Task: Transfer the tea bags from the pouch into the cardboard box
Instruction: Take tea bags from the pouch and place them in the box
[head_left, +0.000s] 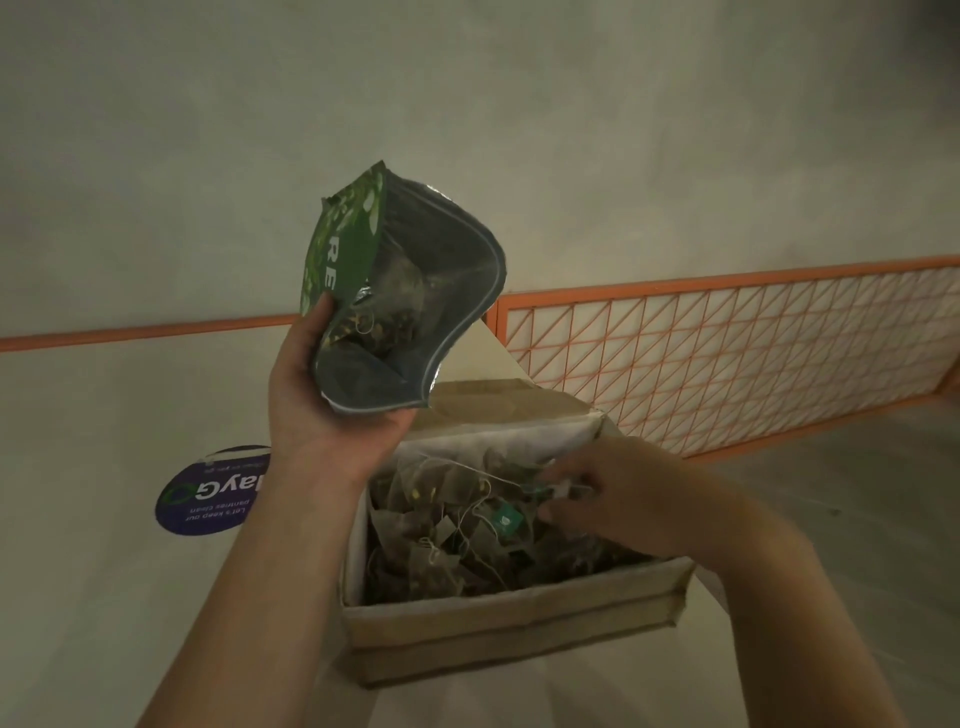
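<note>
Bare forearms are reaching in from the bottom edge. Left hand (332, 400) is gripping the green foil zip pouch (400, 291), its grip closed round the lower edge, holding it open and tilted above the box; several tea bags are showing inside. Brown cardboard box (509, 629) on the pale counter (104, 597) is looking largely full of stringed mesh tea bags (467, 530). Right hand (618, 493) is pinching a tagged bag inside it. Probably a few handfuls are remaining.

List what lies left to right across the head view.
Round purple sticker → left hand gripping the open green pouch → cardboard box of tea bags → right hand → orange grid panel.
</note>
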